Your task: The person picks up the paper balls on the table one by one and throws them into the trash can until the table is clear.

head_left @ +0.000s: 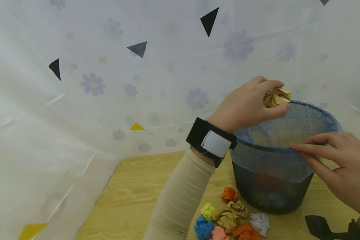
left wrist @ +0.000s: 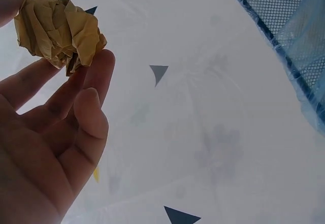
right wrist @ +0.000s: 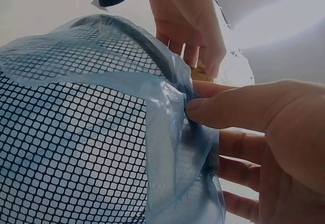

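in the head view, we see the left hand [head_left: 247, 103] pinching a crumpled tan paper ball [head_left: 277, 97] between thumb and fingers, up at the level of the far rim of a dark mesh bin [head_left: 270, 193]. a blue see-through liner [head_left: 276, 158] is folded over the rim. the right hand [head_left: 340, 156] pinches the near rim, its fingertips close together. the bin stands on a wood-grain surface [head_left: 132, 186], and just left of its base we find a cluster of crumpled paper: an orange ball [head_left: 229, 194], a yellow ball [head_left: 208, 212], a blue ball [head_left: 203, 227], a pink ball [head_left: 219, 233], a red-orange ball [head_left: 246, 232], a pale grey ball [head_left: 259, 223] and some more tan paper [head_left: 228, 219].

in the left wrist view, we see the tan ball held at the fingertips, well apart from the lined rim at upper right. behind it hangs a whitish sheet [left wrist: 203, 112] with dark triangles.

in the right wrist view, we see the right thumb pressing the liner on one side of the rim, fingers on the other. beyond, the left hand holds the ball, mostly hidden from us here.
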The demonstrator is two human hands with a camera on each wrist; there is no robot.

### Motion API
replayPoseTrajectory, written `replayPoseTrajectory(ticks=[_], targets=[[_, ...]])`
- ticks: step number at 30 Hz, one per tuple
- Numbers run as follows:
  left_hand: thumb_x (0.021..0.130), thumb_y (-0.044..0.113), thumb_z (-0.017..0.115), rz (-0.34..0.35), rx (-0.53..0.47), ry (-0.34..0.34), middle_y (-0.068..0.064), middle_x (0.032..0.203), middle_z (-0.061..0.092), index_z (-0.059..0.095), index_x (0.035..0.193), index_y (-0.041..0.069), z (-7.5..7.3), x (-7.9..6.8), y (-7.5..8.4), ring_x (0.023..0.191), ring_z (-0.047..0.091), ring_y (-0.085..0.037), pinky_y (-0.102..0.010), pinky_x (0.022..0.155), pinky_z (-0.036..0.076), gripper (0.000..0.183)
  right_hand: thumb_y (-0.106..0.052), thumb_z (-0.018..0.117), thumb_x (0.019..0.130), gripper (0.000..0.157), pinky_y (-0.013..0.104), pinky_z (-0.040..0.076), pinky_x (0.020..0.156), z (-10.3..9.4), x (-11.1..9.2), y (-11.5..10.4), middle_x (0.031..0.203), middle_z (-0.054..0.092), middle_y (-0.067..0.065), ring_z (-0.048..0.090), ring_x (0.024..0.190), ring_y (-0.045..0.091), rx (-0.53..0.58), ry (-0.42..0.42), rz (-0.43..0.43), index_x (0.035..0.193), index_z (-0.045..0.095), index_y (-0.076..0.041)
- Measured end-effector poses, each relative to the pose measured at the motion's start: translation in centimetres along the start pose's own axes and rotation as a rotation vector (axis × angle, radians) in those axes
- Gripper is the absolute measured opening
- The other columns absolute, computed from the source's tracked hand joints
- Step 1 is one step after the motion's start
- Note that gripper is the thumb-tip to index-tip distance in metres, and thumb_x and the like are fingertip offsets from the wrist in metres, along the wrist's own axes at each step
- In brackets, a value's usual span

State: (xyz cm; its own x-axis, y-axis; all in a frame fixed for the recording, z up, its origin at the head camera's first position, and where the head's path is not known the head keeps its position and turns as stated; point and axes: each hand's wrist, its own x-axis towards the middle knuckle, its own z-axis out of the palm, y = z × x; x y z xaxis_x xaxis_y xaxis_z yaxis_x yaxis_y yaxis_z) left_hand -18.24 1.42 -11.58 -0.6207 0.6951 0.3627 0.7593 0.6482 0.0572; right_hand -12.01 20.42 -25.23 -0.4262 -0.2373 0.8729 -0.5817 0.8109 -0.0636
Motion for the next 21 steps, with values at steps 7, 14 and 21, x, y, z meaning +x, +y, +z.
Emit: replayPoseTrajectory(ticks=[7,14,21], targets=[[0.09,0.048,0.052,-0.046,-0.014,-0.056,0.007,0.132,0.043,0.039,0.142,0.024,0.9,1.0,-0.6,0.099,0.046,-0.002,-0.013,0.075,0.039,0.058,-0.055,0.029,0.095,0.067,0.051,0.031,0.07,0.3,-0.1,-0.1,0.091,0.06,0.015,0.047,0.081,0.036,0.033,-0.026,0.009,0.091,0.073,-0.005],[0.089,0.05,0.053,-0.044,0.028,-0.1,0.009,0.139,0.038,0.034,0.143,0.028,1.1,1.5,-0.6,0.116,0.041,0.001,-0.015,0.085,0.039,0.062,-0.056,0.029,0.095,0.068,0.049,0.032,0.069,0.5,0.2,-0.2,0.09,0.06,0.014,0.047,0.081,0.035,0.052,-0.008,-0.021,0.09,0.073,-0.005],[0.09,0.048,0.053,-0.005,0.031,-0.085,0.009,0.14,0.039,0.038,0.141,0.027,0.9,0.6,-0.8,0.116,0.042,0.001,-0.014,0.088,0.038,0.058,-0.06,0.026,0.094,0.073,0.05,0.031,0.068,0.7,0.3,-0.3,0.089,0.06,0.015,0.047,0.08,0.035,0.059,0.011,-0.033,0.088,0.072,-0.003]])
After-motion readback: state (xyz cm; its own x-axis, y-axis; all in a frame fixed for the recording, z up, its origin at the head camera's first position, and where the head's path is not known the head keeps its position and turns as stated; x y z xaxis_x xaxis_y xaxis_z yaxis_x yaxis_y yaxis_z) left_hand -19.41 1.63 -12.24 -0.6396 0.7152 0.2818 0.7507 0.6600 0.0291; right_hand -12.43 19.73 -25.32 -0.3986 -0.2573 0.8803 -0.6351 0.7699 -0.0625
